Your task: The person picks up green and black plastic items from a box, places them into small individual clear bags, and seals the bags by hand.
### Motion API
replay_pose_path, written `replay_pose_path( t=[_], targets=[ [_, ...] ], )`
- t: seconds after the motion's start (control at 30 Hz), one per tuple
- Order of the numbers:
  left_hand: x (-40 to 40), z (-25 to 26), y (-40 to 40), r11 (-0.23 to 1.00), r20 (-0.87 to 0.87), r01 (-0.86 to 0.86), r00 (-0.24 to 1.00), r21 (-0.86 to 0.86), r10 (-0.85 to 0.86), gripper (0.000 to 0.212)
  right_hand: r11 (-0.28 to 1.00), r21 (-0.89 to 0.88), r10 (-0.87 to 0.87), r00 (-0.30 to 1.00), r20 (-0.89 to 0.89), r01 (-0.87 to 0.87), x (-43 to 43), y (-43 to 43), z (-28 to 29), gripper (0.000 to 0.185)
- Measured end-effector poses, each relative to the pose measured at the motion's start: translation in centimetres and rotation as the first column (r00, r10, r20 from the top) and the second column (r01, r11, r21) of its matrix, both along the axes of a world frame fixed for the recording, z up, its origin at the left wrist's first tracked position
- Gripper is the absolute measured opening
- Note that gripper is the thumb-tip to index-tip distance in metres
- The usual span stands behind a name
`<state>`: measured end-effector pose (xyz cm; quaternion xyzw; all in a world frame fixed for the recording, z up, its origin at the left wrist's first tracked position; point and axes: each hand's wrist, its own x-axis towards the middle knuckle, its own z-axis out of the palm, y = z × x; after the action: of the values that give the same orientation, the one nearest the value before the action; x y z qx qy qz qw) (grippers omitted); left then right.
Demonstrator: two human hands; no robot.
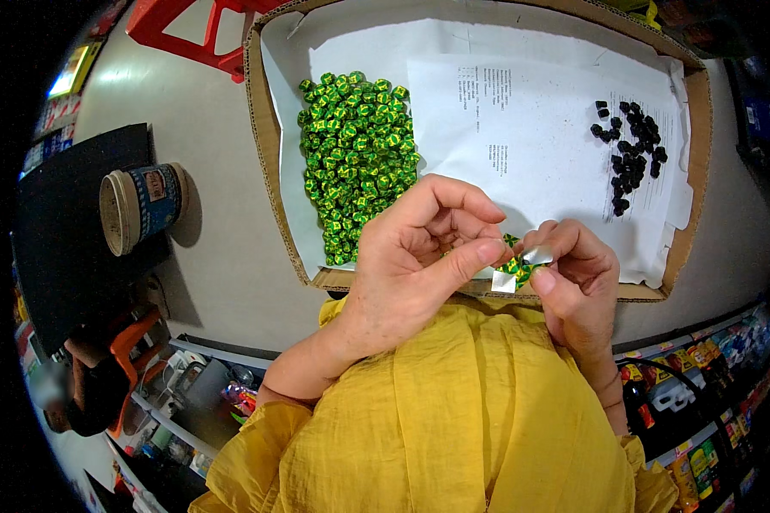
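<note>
Above the near edge of the box, both hands meet at a small green-and-yellow foil wrapper (525, 272) with a silver inner side, partly spread out. My right hand (574, 272) pinches it between thumb and fingers. The thumb and fingertips of my left hand (417, 250) hold its left side, the index finger arched above. Whether anything sits inside the wrapper is hidden by the fingers. Beyond my left hand lies a heap of small pieces wrapped in the same foil (359, 154). Small dark cube-like pieces (632, 157) lie loosely grouped at the right on printed paper (526, 147).
A shallow cardboard box (696, 160) lined with white paper surrounds the pieces. Left of it, a tub (157, 199) lies on its side on the floor beside a black panel (83, 224). A red plastic stool (192, 32) touches the far left corner. Stocked shelves (680, 385) and a person (90, 391) are behind.
</note>
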<state>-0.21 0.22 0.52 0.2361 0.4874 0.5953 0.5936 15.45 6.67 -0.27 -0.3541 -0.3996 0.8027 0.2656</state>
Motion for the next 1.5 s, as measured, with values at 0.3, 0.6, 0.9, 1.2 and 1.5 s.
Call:
replay_pose_path(
  t=[0.3,0.6,0.9,1.2,1.5],
  targets=[
    [0.0,0.2,0.0,0.999,0.006,0.007,1.000,0.034,-0.007,0.034,0.999,0.030,0.035,0.998,-0.048,-0.034,0.1,-0.2,-0.2,0.012],
    [-0.1,0.1,0.2,0.998,0.225,0.032,0.974,-0.063,-0.017,0.025,0.995,-0.093,0.024,0.989,-0.147,-0.038,-0.2,0.1,-0.3,0.011],
    [0.1,-0.4,0.2,0.995,0.337,0.079,0.940,-0.063,-0.053,0.024,0.995,-0.085,0.030,0.977,-0.211,-0.049,0.1,0.3,-1.1,0.012],
    [0.0,-0.3,-0.4,0.982,-0.250,0.063,0.968,0.180,-0.016,0.032,0.984,0.176,0.022,0.997,-0.074,-0.009,0.1,0.0,-0.6,0.011],
    [0.3,-0.4,-0.6,0.991,-0.210,-0.032,0.976,0.133,0.060,0.031,0.974,0.227,0.031,0.997,-0.074,-0.014,0.1,-0.2,-1.1,0.013]
  ],
)
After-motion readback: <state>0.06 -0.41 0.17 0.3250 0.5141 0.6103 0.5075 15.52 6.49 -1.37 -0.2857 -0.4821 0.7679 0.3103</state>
